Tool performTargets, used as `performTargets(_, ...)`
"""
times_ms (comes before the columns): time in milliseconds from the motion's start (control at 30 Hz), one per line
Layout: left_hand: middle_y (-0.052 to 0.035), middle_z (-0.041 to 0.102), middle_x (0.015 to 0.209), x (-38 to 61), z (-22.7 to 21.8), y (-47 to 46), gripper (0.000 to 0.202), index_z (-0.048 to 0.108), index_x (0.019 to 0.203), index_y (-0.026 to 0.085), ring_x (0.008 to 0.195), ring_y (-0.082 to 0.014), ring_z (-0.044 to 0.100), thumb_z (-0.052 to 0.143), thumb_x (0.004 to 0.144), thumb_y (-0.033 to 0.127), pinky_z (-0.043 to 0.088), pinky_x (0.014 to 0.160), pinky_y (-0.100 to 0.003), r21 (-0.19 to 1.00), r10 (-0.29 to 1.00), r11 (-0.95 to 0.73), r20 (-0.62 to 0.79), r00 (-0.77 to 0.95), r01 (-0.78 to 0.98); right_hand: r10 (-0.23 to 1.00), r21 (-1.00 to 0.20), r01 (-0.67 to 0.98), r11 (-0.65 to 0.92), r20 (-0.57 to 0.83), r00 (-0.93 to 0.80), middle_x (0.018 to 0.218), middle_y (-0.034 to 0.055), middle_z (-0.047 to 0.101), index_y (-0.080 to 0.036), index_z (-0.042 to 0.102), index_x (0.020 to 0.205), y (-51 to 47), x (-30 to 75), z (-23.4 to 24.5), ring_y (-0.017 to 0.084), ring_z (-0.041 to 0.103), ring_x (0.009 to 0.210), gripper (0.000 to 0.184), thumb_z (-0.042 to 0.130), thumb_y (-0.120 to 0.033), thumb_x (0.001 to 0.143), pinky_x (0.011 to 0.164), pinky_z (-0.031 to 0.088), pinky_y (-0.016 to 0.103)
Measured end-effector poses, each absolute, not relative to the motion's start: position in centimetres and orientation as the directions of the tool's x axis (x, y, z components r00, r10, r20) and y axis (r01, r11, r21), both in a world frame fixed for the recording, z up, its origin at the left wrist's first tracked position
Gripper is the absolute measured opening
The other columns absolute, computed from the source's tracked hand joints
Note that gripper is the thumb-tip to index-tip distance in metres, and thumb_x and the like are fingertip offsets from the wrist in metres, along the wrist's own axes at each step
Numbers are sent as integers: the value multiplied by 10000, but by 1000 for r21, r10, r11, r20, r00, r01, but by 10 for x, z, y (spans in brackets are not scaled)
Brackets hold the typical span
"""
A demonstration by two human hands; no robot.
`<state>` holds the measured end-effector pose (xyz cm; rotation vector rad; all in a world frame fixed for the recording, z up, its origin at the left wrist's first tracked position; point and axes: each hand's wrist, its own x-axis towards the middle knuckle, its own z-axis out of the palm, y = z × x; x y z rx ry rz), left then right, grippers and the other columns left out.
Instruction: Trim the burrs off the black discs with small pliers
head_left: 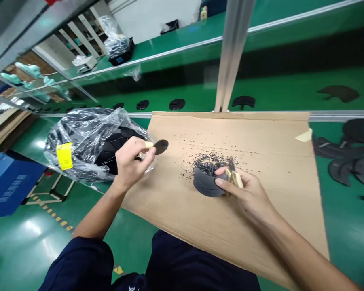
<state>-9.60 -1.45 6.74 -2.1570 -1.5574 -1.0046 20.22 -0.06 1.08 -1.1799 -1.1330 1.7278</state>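
My left hand (133, 159) is closed in a pinch on a small dark rounded flat piece (161, 146), above the edge of the plastic bag. A cream finger cot shows on one of its fingers. My right hand (242, 184) grips a black crescent-shaped plastic part (208, 184), thumb on top, low over the cardboard (176, 214). Cream covers wrap some of its fingers, and a small dark blade-like piece (231, 163) sticks up beside them; how it is held is unclear. Many tiny black bits (210, 159) are scattered behind the crescent part.
A clear plastic bag (79, 133) of black parts, with a yellow label (64, 156), lies left. Several black curved parts (341, 171) lie right; more lie on the green conveyor (200, 97) behind. A metal post (232, 56) stands at the cardboard's back edge. A blue bin (13, 184) is lower left.
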Motion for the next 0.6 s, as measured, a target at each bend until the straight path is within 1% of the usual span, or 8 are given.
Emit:
performTargets(33, -27, 642, 762, -80, 62, -14, 95, 625, 800, 186, 713, -145, 612, 676, 878, 205, 514, 674, -270, 77, 628, -458, 733, 261, 886, 907, -936, -100, -339, -297, -299, 690, -28, 571, -194, 698, 884, -2, 202, 10, 114, 487, 584, 465, 892, -520, 614, 530, 397, 262)
performTargets(100, -44, 695, 891, -47, 50, -13, 83, 628, 852, 195, 850, -169, 678, 708, 852, 172, 583, 783, -313, -72, 482, -622, 749, 455, 779, 909, -936, -118, -332, -284, -305, 712, -23, 583, -187, 702, 907, -5, 202, 8, 116, 497, 605, 477, 881, -531, 630, 554, 408, 262)
performTargets(133, -48, 712, 952, -32, 43, -13, 88, 623, 865, 196, 923, -180, 700, 706, 857, 169, 605, 840, -339, -109, 426, -696, 733, 530, 710, 911, -937, -132, -324, -270, -313, 725, -19, 590, -182, 703, 916, -6, 203, 8, 118, 501, 618, 493, 879, -543, 629, 565, 411, 262)
performTargets(200, -60, 734, 1055, -8, 31, -13, 77, 609, 875, 182, 1055, -201, 714, 685, 885, 173, 617, 933, -384, -102, 359, -805, 700, 618, 584, 914, -940, -161, -302, -237, -328, 736, -15, 590, -173, 698, 895, -7, 205, 6, 121, 495, 639, 518, 881, -569, 617, 581, 408, 259)
performTargets(300, -92, 743, 1110, 12, 16, -12, 113, 602, 880, 153, 1143, -237, 701, 684, 917, 223, 613, 985, -418, 49, 405, -856, 682, 609, 514, 928, -951, -160, -263, -204, -311, 711, -23, 554, -171, 654, 796, -6, 208, 5, 123, 473, 665, 519, 883, -597, 606, 607, 399, 253)
performTargets(467, -91, 734, 1094, 12, 9, -9, 81, 628, 1006, 169, 1084, -221, 693, 650, 952, 224, 606, 950, -403, 351, 591, -793, 641, 490, 497, 929, -968, -92, -234, -195, -315, 653, -42, 466, -180, 569, 686, -7, 209, 6, 103, 384, 627, 522, 864, -610, 641, 568, 337, 237)
performTargets(533, -127, 689, 1234, 8, 11, -8, 231, 616, 1158, 176, 1171, -245, 656, 660, 948, 262, 574, 1005, -441, 470, 692, -719, 557, 460, 512, 933, -975, -69, -209, -178, -314, 656, -42, 463, -181, 579, 688, -8, 207, 8, 101, 379, 622, 502, 854, -600, 666, 564, 336, 237)
performTargets(600, -146, 655, 1303, 5, 10, -7, 369, 574, 1278, 180, 1193, -257, 649, 662, 950, 324, 575, 999, -438, 644, 792, -600, 398, 462, 474, 940, -979, -63, -194, -167, -298, 678, -32, 502, -182, 606, 712, -8, 206, 9, 108, 420, 638, 474, 855, -584, 680, 581, 367, 239)
